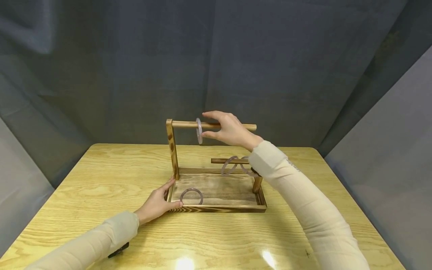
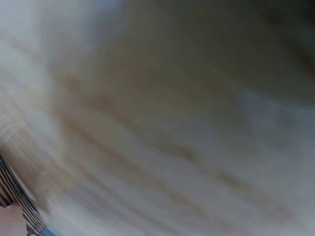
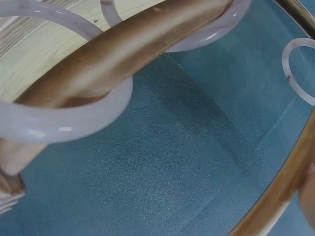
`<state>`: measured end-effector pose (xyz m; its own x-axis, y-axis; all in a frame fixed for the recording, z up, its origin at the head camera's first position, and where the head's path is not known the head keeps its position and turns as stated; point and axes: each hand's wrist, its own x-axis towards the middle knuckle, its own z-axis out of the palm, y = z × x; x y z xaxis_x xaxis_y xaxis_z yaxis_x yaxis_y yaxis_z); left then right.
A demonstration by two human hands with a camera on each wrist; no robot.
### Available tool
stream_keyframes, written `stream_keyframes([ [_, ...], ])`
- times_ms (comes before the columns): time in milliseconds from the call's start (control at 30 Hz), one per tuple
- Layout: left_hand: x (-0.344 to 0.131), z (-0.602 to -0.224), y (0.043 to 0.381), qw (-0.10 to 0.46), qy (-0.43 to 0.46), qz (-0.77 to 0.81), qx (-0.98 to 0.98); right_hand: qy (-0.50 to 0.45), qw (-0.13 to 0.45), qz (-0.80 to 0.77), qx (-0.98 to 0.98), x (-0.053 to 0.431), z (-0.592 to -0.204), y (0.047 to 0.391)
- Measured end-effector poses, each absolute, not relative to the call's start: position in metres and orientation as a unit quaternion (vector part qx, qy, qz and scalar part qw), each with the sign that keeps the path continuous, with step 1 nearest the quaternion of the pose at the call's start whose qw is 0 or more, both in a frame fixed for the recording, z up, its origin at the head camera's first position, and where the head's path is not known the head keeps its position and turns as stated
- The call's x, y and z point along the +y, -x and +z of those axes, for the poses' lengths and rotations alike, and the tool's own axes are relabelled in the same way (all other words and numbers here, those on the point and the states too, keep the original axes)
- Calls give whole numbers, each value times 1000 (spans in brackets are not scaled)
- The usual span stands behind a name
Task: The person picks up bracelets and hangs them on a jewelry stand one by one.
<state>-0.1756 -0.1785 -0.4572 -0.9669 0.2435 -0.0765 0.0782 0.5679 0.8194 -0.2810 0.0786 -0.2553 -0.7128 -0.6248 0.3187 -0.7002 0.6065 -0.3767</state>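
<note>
On the upper bar (image 1: 183, 124) of the wooden bangle stand (image 1: 216, 209), one pale lilac bangle (image 1: 199, 131) hangs, nearer the left post (image 1: 172, 150) than the free right end. The right hand (image 1: 231, 128) has thumb and fingers spread above and below the bar; whether the thumb touches the bangle I cannot tell. A careless withdrawal could hook that bangle and drag it off the unsupported end. The right sleeve (image 1: 270, 157) crosses close to two bangles (image 1: 224, 168) on the lower bar (image 1: 219, 161), and a dipping forearm might knock them off its free left tip. The left hand (image 1: 156, 204) clasps the tray's left end between thumb and fingers; loosening could let a sideways push shift the stand. Its thumb could also nudge the loose bangle (image 1: 191, 189) lying inside the front rim.
</note>
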Motion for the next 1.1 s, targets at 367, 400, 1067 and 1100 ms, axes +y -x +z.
stream_keyframes([
  [367,-174,-460,178,96,-95,459,878,-324,110,310,-887,101,-253,277],
  [400,-174,-460,178,97,-96,458,878,-322,113,313,-887,103,-253,276],
  [1067,-177,-454,178,96,-99,455,880,-301,137,390,-859,130,-253,252],
  [1100,-177,-454,178,96,-99,456,879,-303,135,390,-859,130,-253,250],
])
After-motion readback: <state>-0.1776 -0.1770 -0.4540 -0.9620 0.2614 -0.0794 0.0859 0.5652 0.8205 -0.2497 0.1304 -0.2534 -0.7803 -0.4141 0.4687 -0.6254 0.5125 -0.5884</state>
